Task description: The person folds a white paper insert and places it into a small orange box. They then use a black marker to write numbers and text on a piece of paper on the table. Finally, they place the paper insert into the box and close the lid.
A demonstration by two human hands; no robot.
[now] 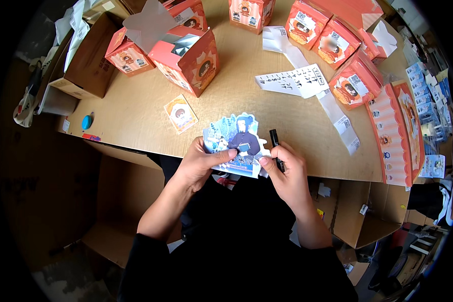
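Note:
My left hand [199, 163] grips the left side of a blue die-cut picture card [242, 132], its thumb pressed on the front. The card shows a dark-haired cartoon figure and is held upright at the table's near edge. My right hand [290, 176] is closed around a black marker pen [274, 140], and its thumb rests on the card's lower right corner. Whether more sheets lie behind the card is hidden. Beyond my left hand lies a small orange-bordered card [181, 115]. Farther back stands an open red carton [189, 65] with something silvery inside.
Several red cartons [332, 43] stand at the back right. A paper with handwritten marks [287, 84] lies over a strip of labels [343, 123]. Flattened striped packaging [387, 136] is at the right edge. A blue round cap [87, 122] and a cardboard box [88, 65] are at left.

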